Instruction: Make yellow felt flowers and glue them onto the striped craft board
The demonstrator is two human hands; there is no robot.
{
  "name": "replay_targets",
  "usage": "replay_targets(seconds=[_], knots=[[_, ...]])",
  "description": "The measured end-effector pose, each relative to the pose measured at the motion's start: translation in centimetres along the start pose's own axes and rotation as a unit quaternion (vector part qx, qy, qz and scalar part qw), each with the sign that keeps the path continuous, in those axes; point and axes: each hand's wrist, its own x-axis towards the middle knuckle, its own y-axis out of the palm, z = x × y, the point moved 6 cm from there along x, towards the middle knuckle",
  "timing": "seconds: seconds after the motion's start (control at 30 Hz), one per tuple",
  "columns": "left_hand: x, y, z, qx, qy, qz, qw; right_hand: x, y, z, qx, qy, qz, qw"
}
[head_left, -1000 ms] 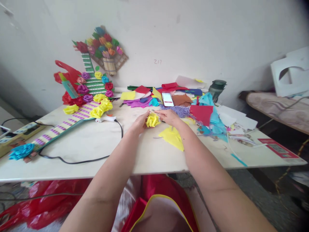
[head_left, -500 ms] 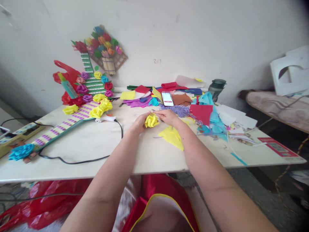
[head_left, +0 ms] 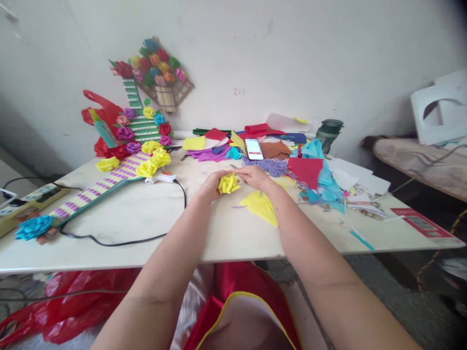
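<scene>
A yellow crepe-paper flower (head_left: 228,183) is held in my left hand (head_left: 212,185), whose fingers curl around its far left side. My right hand (head_left: 253,176) is closed at the flower's upper right edge, its fingertips close to those of the left. At these fingertips shows a thin greyish metal tool (head_left: 232,166); the rest of it is hidden, so its kind is unclear. A yellow crepe-paper sheet (head_left: 260,208) lies on the table just below my right wrist.
Left stands a guitar-shaped craft piece (head_left: 109,182) with paper flowers, beside a white glue gun (head_left: 160,179) and its black cord. Behind my hands lie a phone (head_left: 254,149), purple string (head_left: 272,166) and coloured paper. A dark bottle (head_left: 328,133) stands back right.
The yellow flower has turned slightly in my left hand, and my right fingers have shifted a little at its edge. The whole view has moved slightly.
</scene>
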Motion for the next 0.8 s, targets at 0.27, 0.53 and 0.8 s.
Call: replay_targets(seconds=[0.27, 0.53, 0.8], knots=[[0.33, -0.46, 0.21, 0.013, -0.001, -0.015, 1.0, -0.07, -0.1, 0.12, -0.012, 0.005, 0.004, 1.0], [0.14, -0.17, 0.04, -0.003, 0.005, -0.004, 1.0, -0.01, -0.12, 0.2, -0.017, -0.004, 0.007, 1.0], [0.6, -0.45, 0.11, 0.034, 0.023, 0.004, 0.999, -0.24, -0.38, 0.5, -0.016, 0.016, 0.001, 1.0]])
